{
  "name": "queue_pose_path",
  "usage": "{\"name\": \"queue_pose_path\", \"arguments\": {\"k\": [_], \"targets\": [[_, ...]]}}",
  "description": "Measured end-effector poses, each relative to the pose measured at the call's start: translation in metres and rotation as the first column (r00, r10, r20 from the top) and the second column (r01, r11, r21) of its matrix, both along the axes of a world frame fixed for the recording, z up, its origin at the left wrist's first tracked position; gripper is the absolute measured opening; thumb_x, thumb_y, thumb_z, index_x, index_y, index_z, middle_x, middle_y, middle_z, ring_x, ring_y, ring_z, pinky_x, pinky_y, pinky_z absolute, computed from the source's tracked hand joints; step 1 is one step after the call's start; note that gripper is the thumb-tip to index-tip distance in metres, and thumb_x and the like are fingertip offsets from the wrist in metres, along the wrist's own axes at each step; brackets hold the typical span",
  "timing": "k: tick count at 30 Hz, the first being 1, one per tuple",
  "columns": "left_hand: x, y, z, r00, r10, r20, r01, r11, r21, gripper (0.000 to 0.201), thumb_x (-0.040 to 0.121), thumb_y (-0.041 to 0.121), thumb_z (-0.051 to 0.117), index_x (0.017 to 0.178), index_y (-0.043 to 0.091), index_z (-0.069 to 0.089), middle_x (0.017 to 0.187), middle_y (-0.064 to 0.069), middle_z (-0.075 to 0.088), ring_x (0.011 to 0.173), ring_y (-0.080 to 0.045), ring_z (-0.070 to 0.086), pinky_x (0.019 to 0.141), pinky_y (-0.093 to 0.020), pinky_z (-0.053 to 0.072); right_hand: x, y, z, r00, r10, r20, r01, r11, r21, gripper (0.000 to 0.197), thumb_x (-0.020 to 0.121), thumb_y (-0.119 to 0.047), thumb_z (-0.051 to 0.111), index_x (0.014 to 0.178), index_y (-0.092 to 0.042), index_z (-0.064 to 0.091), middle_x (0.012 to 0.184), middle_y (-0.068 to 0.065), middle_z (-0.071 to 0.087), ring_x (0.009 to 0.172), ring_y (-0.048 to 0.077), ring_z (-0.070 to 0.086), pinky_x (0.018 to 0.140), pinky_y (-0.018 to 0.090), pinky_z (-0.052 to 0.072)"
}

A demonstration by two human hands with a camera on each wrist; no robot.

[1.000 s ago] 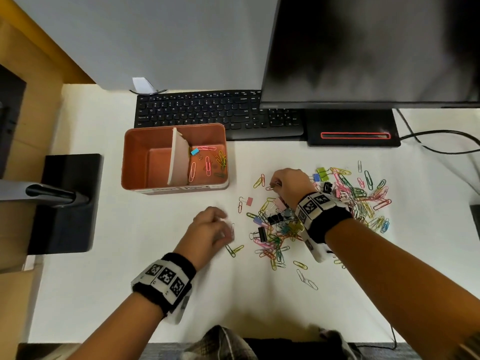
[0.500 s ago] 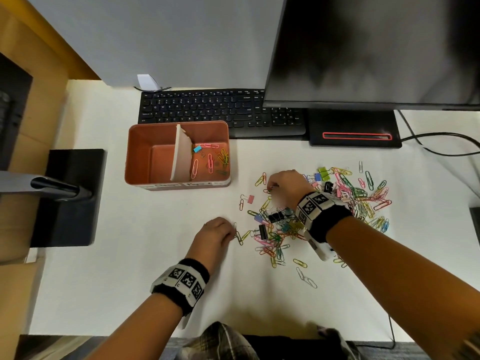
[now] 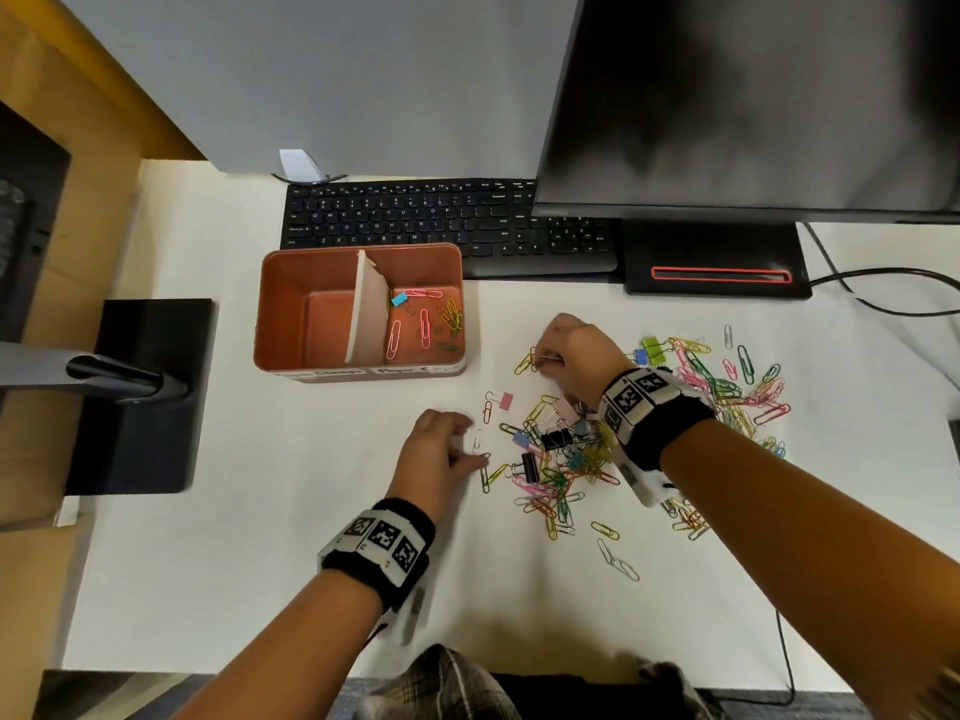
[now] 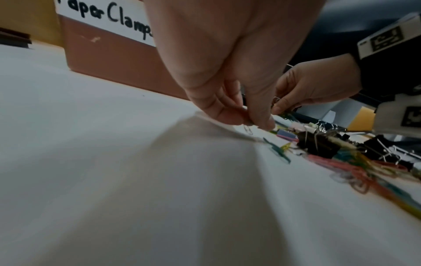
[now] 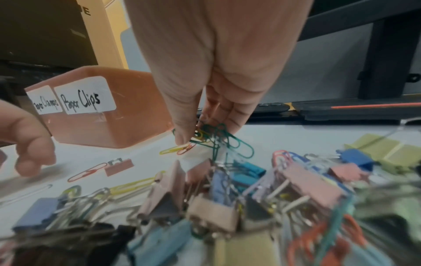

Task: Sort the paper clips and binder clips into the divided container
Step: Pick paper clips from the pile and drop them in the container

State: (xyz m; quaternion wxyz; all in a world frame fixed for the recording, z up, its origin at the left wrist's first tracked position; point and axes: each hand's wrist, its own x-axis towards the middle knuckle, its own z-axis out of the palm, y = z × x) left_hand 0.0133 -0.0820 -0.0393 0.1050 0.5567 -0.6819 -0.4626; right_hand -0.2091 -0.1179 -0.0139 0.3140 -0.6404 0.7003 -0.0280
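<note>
L hand (image 3: pixel 441 449) further fwd, now at pile edge, fingertips on a silver clip (image 4: pixel 248 130).

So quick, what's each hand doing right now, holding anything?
Left hand: pinching a silver paper clip at the table.
Right hand: gripping a bunch of paper clips, mostly green and yellow.
</note>
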Motion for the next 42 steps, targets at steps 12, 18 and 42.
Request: {"name": "queue_pose_path", "arguments": {"k": [12, 18, 42], "targets": [[-0.009, -0.003, -0.012, 0.980, -0.107, 0.170, 0.134, 0.979, -0.157, 0.011, 0.083, 0.001, 0.055, 0.084, 0.008, 0.064, 0.089, -0.007, 0.055, 0.086, -0.025, 0.054, 0.078, -0.029, 0.046, 0.009, -0.008, -0.009, 0.992, 0.109, -0.060, -0.099, 0.984, 0.146, 0.017, 0.091, -0.013, 0.052, 0.104, -0.010, 0.062, 0.109, 0.009, 0.064, 0.103, 0.025, 0.054, 0.090, 0.032, 0.044], [-0.009, -0.006, -0.013, 0.971, -0.140, 0.193, 0.162, 0.981, -0.105, 0.010, 0.087, 0.008, 0.056, 0.095, 0.008, 0.061, 0.094, -0.010, 0.062, 0.091, -0.024, 0.055, 0.078, -0.027, 0.043, 0.007, 0.000, -0.012, 0.998, 0.050, -0.035, -0.046, 0.992, 0.119, 0.019, 0.090, -0.015, 0.054, 0.107, -0.010, 0.063, 0.109, 0.009, 0.065, 0.100, 0.025, 0.058, 0.085, 0.030, 0.044], [-0.030, -0.017, 0.002, 0.988, -0.081, 0.129, 0.096, 0.989, -0.114, 0.007, 0.085, 0.007, 0.057, 0.085, 0.009, 0.063, 0.091, -0.006, 0.061, 0.087, -0.020, 0.054, 0.072, -0.019, 0.036, 0.021, -0.004, -0.005, 0.973, 0.228, -0.027, -0.222, 0.964, 0.148, 0.023, 0.091, -0.012, 0.053, 0.111, -0.012, 0.063, 0.114, 0.008, 0.064, 0.106, 0.025, 0.055, 0.089, 0.032, 0.043]]}}
